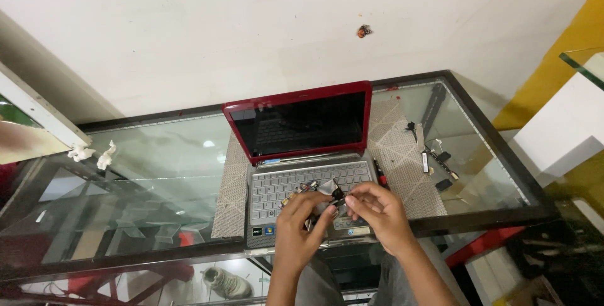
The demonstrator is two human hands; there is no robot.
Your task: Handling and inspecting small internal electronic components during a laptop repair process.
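Small black part (337, 194) — pinched between both hands' (371, 208) fingertips — over red laptop's (299, 123) grey keyboard (283, 186)

Repair shop: glass display counter (157, 174), opened red laptop (302, 155), loose electronic parts (437, 158).

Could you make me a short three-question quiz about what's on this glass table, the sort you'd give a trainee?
1. True or false: the laptop's lid is shut.
2. What lies under the laptop? A) a woven mat B) a newspaper C) a towel
3. Over which part of the laptop do the left hand and right hand work?

Key:
1. False: the lid stands open, its dark screen framed in red.
2. A
3. Over the keyboard, where both hands pinch a small dark part between the fingertips; what it is cannot be told.
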